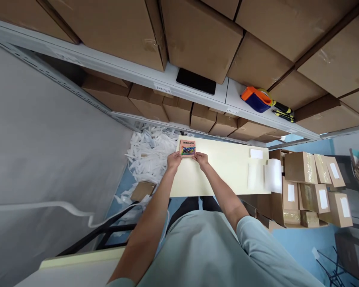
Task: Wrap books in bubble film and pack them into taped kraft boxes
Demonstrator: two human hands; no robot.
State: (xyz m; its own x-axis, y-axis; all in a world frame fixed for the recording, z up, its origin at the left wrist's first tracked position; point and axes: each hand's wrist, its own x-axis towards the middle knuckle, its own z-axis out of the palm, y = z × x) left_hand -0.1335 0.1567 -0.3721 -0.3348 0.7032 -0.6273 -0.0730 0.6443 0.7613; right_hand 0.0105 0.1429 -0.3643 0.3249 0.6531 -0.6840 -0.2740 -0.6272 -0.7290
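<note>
Pinching the small printed packet by its near corners, left hand and right hand clamp it at the far-left corner of the table; a loosened grip could spill it left into white scraps!

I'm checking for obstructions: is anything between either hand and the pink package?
Nothing visible: the left hand and right hand both hold the pink package near its lower corners. The white roll lies at the right end of the table.

Packet salmon-pink; picture multicoloured, lettering perhaps black. Table pale cream. Tape dispenser orange, dark blue.
</note>
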